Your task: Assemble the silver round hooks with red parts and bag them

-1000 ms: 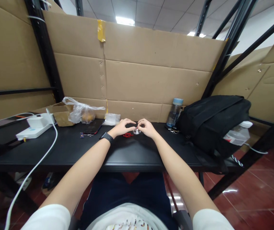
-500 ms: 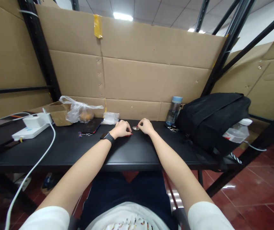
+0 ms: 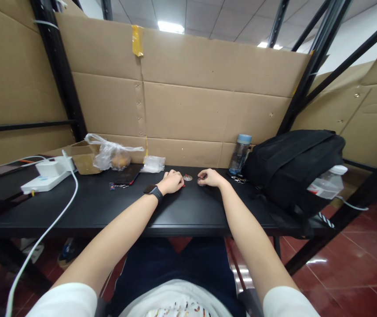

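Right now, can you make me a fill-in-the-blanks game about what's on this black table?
1. The left hand, curled over a small red thing, wears a black band on its ____.
2. The small clear round disc lies on the black table between the two ____.
3. The clear water bottle has a ____ cap.
4. Right of that bottle lies a big ____ backpack.

Missing words: wrist; hands; blue; black
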The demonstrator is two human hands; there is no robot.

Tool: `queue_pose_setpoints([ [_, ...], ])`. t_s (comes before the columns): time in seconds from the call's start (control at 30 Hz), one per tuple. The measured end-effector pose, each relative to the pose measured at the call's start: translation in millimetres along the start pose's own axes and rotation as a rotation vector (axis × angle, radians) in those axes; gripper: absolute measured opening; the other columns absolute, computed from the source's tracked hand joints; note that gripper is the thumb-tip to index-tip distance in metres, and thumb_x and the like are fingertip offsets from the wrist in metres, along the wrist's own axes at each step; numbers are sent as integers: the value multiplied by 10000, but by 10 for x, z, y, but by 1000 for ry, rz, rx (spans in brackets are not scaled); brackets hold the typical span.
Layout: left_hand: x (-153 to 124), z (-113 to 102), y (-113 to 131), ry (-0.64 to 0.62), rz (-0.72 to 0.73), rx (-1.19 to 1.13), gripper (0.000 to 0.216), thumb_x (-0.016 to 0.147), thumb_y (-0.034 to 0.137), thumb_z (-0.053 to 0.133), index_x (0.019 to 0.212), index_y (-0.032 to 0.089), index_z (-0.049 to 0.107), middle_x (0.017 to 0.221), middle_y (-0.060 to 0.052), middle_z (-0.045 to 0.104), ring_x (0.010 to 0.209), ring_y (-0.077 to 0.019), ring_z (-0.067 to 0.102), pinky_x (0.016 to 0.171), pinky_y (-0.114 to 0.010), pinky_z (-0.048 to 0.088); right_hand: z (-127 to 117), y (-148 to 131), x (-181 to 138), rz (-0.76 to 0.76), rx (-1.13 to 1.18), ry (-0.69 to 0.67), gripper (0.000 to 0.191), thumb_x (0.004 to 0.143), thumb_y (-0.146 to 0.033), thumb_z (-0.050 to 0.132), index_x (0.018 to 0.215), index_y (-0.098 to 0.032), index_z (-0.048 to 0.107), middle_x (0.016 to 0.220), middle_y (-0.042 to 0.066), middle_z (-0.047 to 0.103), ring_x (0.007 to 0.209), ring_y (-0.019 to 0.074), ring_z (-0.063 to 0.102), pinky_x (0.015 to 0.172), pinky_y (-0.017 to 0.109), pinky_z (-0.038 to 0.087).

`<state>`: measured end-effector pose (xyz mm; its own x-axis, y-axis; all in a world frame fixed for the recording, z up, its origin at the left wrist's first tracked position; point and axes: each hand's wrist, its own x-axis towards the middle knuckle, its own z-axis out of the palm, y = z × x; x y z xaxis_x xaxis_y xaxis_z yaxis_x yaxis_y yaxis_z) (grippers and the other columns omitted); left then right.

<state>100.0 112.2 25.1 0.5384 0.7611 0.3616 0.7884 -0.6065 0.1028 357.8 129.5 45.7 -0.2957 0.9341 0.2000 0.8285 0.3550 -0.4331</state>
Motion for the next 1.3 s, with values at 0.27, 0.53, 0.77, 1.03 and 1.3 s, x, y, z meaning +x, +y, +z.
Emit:
queue_pose_setpoints([
  [0.27, 63, -29, -4, 154, -45, -109, 169, 989, 274, 440, 1003, 243, 605, 991, -34, 713, 1032, -241, 568, 901, -396, 374, -23, 6, -15, -1, 30, 12, 384, 695, -291, 833, 1055, -182, 757, 997, 59, 738, 819, 165, 675, 755, 247, 504],
  [0.53, 41, -207, -23, 256, -36, -204, 118, 930, 301, 581, 932, 242, 684, 959, -24, 751, 978, -230, 641, 866, -358, 388, -4, 4, 10, 46, 214, 169, 431, 655, -202, 851, 1072, -162, 748, 1048, 92, 735, 867, 177, 683, 819, 290, 543],
  [0.77, 28, -287, -21, 298, -56, -308, 95, 860, 310, 701, 914, 234, 719, 957, -22, 779, 970, -231, 688, 922, -381, 393, 63, -19, 50, 71, 394, 233, 318, 693, -180, 814, 1001, -161, 736, 1006, 96, 751, 925, 197, 701, 905, 361, 546],
  [1.03, 23, -337, 12, 359, -69, -404, 132, 889, 355, 679, 892, 256, 767, 934, -14, 792, 955, -225, 701, 976, -393, 382, 85, -283, 14, -38, 793, 409, 383, 645, -312, 837, 948, -165, 654, 1040, 86, 719, 926, 184, 686, 924, 360, 537],
  [1.3, 12, -367, 96, 423, -89, -297, 178, 938, 373, 619, 926, 275, 767, 1056, -33, 748, 1099, -252, 598, 965, -429, 336, 231, -636, -85, -206, 1023, 244, 476, 659, -380, 852, 1059, -223, 648, 1216, 76, 664, 998, 201, 692, 885, 349, 564],
])
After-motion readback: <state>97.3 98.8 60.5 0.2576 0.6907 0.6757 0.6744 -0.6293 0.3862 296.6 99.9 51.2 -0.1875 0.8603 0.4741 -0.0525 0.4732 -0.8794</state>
